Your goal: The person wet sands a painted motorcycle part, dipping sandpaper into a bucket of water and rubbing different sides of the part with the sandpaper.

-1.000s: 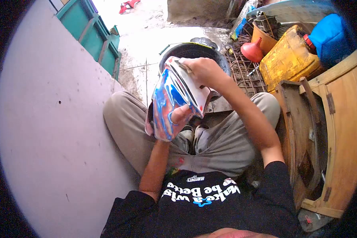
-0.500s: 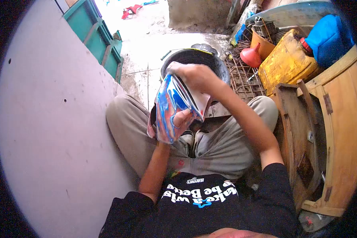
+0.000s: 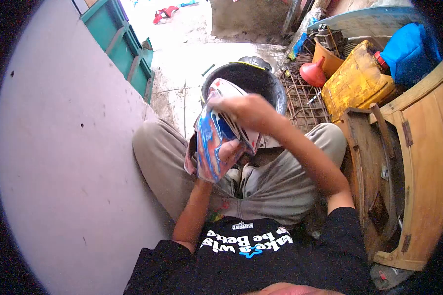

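One painted panel (image 3: pixel 209 150) sits gripped in your left hand (image 3: pixel 229 150); just beyond, your right hand (image 3: pixel 247 111) arches palm-down, grasp unclear.

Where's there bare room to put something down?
The pale floor between the green panel and black tub looks free, as does the stretch beyond, toward the red object. Crowded: between the knees, with the painted piece; the right, with red funnel, yellow jerrycan, wooden furniture.

Black T-shirt (image 3: pixel 261 269): "HEAVYDUTY", "ake a wis", "be Bette", upside down.
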Tool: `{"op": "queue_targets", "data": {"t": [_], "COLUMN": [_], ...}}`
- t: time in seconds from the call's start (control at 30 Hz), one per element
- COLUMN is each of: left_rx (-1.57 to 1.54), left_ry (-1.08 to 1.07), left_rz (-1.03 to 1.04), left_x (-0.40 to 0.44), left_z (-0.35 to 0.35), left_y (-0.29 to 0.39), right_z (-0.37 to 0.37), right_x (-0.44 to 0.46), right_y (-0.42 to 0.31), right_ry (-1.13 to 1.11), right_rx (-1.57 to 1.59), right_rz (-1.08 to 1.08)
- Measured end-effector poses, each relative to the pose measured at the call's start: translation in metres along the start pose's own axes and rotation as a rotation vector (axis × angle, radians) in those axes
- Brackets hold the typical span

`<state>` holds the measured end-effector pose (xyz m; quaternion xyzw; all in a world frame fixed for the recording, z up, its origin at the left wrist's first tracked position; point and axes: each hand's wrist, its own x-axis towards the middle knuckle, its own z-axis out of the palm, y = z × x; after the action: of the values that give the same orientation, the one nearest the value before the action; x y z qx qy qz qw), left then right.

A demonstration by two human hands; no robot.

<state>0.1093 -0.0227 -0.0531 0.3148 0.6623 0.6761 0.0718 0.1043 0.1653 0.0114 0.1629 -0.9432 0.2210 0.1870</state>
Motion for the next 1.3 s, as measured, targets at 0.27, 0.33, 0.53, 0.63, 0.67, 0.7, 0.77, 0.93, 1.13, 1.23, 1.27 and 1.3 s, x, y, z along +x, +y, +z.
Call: {"op": "queue_targets", "data": {"t": [0.27,0.33,0.53,0.63,0.67,0.7,0.77,0.93,1.13,1.23,1.27,1.3], "left_rx": [0.092,-0.371,-0.192,-0.094,-0.147,-0.2,-0.347,-0.429,-0.398,-0.287,-0.046,0.196], "left_ry": [0.0,-0.052,-0.068,-0.144,-0.115,-0.089,-0.053,-0.03,-0.12,-0.087,-0.052,-0.011], "left_rz": [0.117,-0.208,-0.118,-0.183,-0.175,-0.159,-0.173,-0.186,-0.093,-0.059,-0.024,0.002], "left_x": [-0.002,-0.005,0.007,0.001,0.001,0.005,0.0,-0.005,0.001,0.002,-0.003,-0.003], "left_z": [-0.001,0.002,0.002,-0.004,-0.001,0.002,0.006,0.003,0.0,-0.005,-0.002,0.002], "left_y": [-0.011,-0.004,0.015,0.013,0.019,0.026,0.004,0.016,0.003,0.019,0.006,0.005], "right_z": [0.004,-0.009,0.01,-0.01,-0.006,-0.002,0.007,-0.021,-0.005,-0.015,-0.014,-0.006], "right_x": [-0.01,-0.005,-0.018,-0.006,-0.012,-0.017,-0.018,-0.003,-0.01,-0.005,-0.011,-0.01], "right_y": [-0.004,0.025,-0.004,0.031,0.028,0.015,-0.016,0.023,0.014,0.007,-0.016,-0.017], "right_ry": [0.046,-0.163,0.137,-0.257,-0.222,-0.182,0.156,-0.32,-0.113,-0.257,-0.233,-0.074], "right_rx": [0.005,-0.155,0.086,-0.213,-0.145,-0.083,0.162,-0.186,-0.04,-0.082,0.11,0.162], "right_rz": [-0.061,0.239,-0.222,0.375,0.29,0.204,-0.23,0.369,0.022,0.235,0.173,-0.056]}}
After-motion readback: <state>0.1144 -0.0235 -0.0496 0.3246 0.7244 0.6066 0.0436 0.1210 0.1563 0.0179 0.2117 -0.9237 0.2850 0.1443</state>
